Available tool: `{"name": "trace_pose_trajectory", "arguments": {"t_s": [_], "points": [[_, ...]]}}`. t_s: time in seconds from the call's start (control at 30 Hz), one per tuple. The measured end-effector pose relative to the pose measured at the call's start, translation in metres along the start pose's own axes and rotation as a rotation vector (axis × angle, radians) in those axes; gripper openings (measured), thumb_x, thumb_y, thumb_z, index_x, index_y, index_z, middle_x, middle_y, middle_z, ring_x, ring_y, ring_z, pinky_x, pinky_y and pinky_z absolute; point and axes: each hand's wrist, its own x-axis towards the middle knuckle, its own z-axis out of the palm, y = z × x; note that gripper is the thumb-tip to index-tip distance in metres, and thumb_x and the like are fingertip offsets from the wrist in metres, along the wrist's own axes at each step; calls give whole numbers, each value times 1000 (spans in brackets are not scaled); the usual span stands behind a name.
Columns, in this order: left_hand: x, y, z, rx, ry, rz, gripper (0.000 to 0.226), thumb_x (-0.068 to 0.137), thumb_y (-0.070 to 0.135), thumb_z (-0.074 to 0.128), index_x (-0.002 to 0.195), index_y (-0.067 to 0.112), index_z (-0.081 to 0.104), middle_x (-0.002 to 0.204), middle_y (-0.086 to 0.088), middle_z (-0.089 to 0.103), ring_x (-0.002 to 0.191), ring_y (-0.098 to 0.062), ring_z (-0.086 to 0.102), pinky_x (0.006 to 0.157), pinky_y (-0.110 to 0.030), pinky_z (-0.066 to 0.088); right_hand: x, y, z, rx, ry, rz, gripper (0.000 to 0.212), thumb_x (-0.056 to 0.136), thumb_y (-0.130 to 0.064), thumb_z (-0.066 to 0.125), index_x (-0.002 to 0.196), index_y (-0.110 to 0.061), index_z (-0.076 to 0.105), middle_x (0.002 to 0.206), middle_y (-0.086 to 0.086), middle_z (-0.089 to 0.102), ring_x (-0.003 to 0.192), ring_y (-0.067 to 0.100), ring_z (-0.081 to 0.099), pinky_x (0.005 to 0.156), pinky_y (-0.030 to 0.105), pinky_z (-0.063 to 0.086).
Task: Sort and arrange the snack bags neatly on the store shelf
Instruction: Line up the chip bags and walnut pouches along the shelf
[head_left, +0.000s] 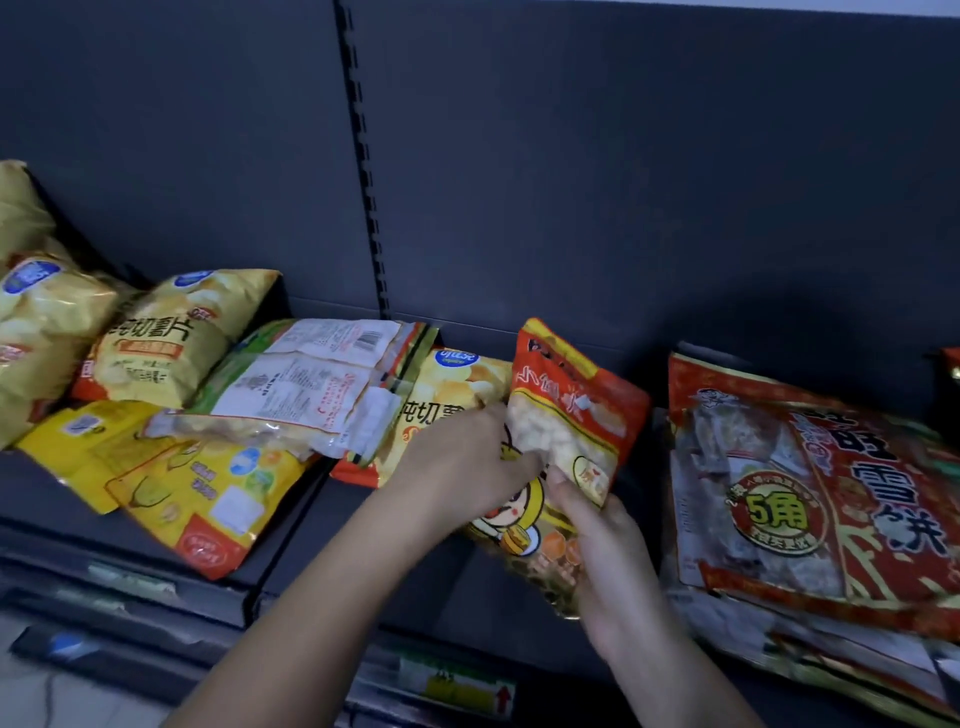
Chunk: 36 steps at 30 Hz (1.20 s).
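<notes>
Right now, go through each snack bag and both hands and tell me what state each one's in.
Left hand: closed on the small red bag.
Right hand: holding the cartoon bag from below.
Small red bag: lifted, tilted upright.
Cartoon bag: held, front up.
Clear white-label bag: lying back side up across others.
Yellow corn bag: flat, overhanging the shelf edge.
Large red bag: flat, atop a stack.

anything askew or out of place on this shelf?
Yes. A clear-windowed bag lying back side up, barcode showing, sprawls diagonally across a yellow corn-print bag and a yellow potato-chip bag. The left-side yellow chip bags are tilted, not in rows. Both hands, left and right, hold an orange-red puffed-snack bag.
</notes>
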Motion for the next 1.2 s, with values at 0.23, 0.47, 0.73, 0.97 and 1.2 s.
{"name": "trace_pose_trajectory", "arguments": {"t_s": [0.23, 0.47, 0.73, 0.97, 1.2], "points": [[-24, -17, 57, -356, -167, -95, 80, 90, 56, 48, 150, 22, 7, 137, 2, 52, 115, -19, 56, 95, -36, 46, -5, -6, -24, -376, 31, -219, 69, 90, -14, 60, 144, -32, 21, 117, -8, 57, 84, -1, 57, 63, 21, 46], [-31, 6, 82, -124, -175, -90, 88, 79, 70, 9, 152, 21, 0, 159, -5, -8, 142, -28, 18, 111, -38, 28, 4, -9, -41, -468, -84, -184, 77, 88, -9, 62, 149, -29, 19, 142, -7, 42, 107, -3, 51, 82, 19, 41], [-38, -6, 76, 3, -243, -161, 103, 68, 76, 1, 151, 17, -10, 156, 2, -24, 146, -27, 0, 117, -36, 12, 31, 4, -24, -748, -158, -152, 71, 94, -13, 53, 151, -20, 9, 157, -10, -9, 136, -2, 8, 96, 14, 18], [-48, -44, 45, 113, -109, -7, 62, 94, 56, 34, 150, 34, 16, 158, 13, 15, 123, -20, 47, 92, -33, 45, 42, 15, 2, -743, -116, -134, 72, 94, -12, 54, 151, -24, 12, 157, -14, -4, 122, 8, 39, 95, 26, 36], [-35, -157, -26, -19, 641, 139, 58, 70, 35, 54, 127, 24, 47, 119, 2, 63, 109, -14, 54, 91, -28, 43, 60, 15, 28, -974, 65, -392, 61, 82, -19, 66, 136, -31, 39, 154, -2, 11, 140, 25, 20, 110, 49, 29]]}}
